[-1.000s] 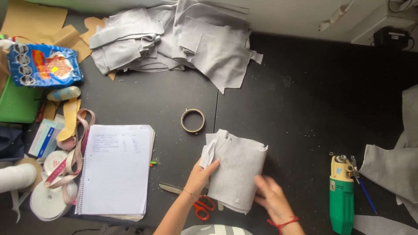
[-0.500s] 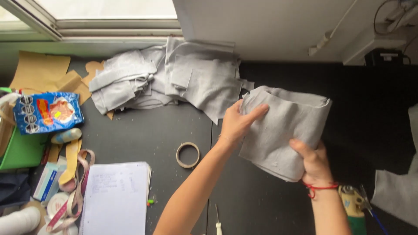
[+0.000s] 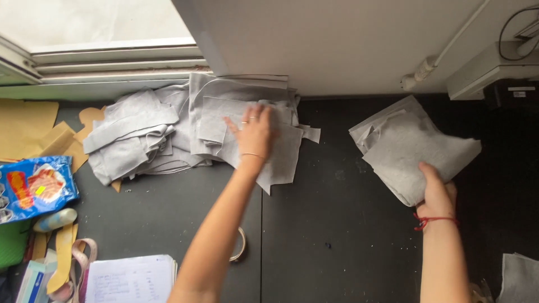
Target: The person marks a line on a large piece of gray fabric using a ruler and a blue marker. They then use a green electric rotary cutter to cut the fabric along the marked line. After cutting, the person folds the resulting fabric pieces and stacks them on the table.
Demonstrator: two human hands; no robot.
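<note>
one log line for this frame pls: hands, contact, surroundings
left hand: flat on grey fabric pile | right hand: grips fabric stack | table: tape roll, notebook, blue packet

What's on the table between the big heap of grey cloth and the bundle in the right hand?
Only bare dark table, flecked with lint, separates the heap from the bundle, seen in the head view.

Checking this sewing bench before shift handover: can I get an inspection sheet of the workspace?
Surface: dark table, specks of lint.
Job's things: heap of grey fabric pieces by the window; separate grey stack.
Clutter: tape ring, notebook, blue packet, brown paper patterns.
Grippers: left hand flat on the heap; right hand grips the stack's edge.
Cables: black cable on the wall, upper right.
Surroundings: window sill, white wall.
</note>
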